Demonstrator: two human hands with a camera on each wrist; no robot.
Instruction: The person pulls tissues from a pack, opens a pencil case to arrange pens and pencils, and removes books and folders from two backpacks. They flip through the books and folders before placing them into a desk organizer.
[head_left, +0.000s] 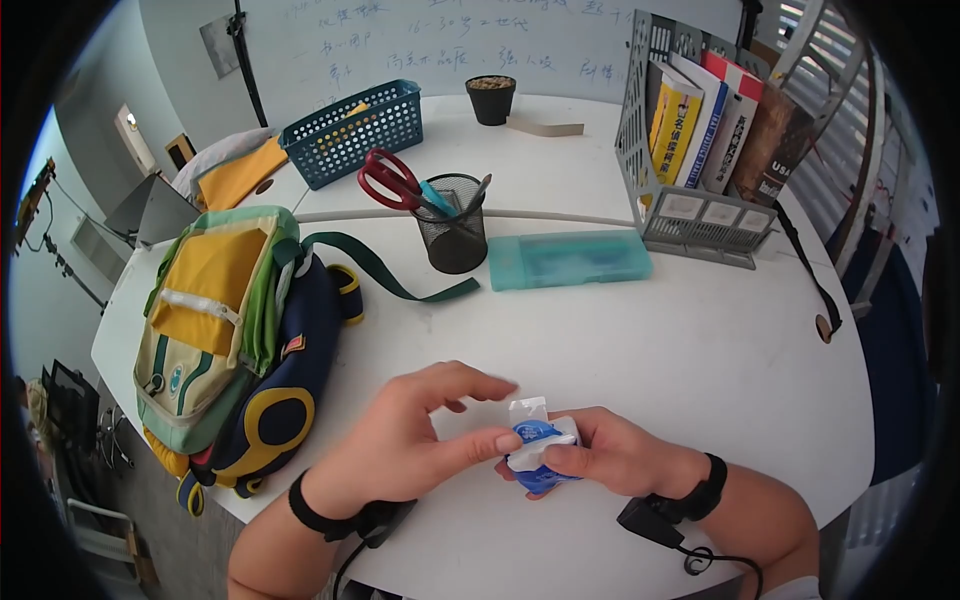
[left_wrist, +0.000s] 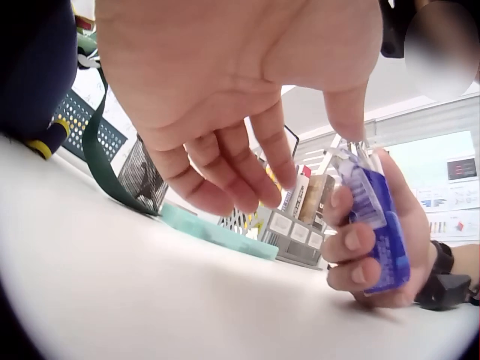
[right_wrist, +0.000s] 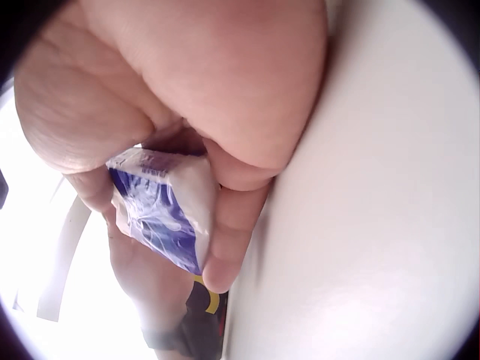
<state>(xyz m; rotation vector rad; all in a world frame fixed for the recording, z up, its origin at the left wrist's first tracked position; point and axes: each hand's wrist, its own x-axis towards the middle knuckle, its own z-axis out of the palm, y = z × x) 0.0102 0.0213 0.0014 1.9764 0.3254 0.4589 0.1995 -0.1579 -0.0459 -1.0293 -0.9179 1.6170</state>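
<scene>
A small blue-and-white pack of tissues (head_left: pixel 540 470) is gripped in my right hand (head_left: pixel 625 450), close over the table near its front. Its thumb lies across the top of the pack, and in the left wrist view the fingers curl round the blue side (left_wrist: pixel 388 244). A clear flap (head_left: pixel 528 408) stands up at the pack's far end. My left hand (head_left: pixel 415 425) hovers on the left with its thumb tip at the pack's top edge. The other left fingers reach forward, loosely bent, and hold nothing. In the right wrist view, the palm hides part of the pack (right_wrist: pixel 161 210).
A backpack (head_left: pixel 210 320) stands on the left, its green strap (head_left: pixel 395 272) trailing over the white table (head_left: pixel 700 340). Beyond are a mesh pen cup (head_left: pixel 452 235) with red scissors (head_left: pixel 390 180), a teal pencil case (head_left: pixel 570 260), a book rack (head_left: pixel 700 225), a blue basket (head_left: pixel 350 135) and a potted plant (head_left: pixel 490 103).
</scene>
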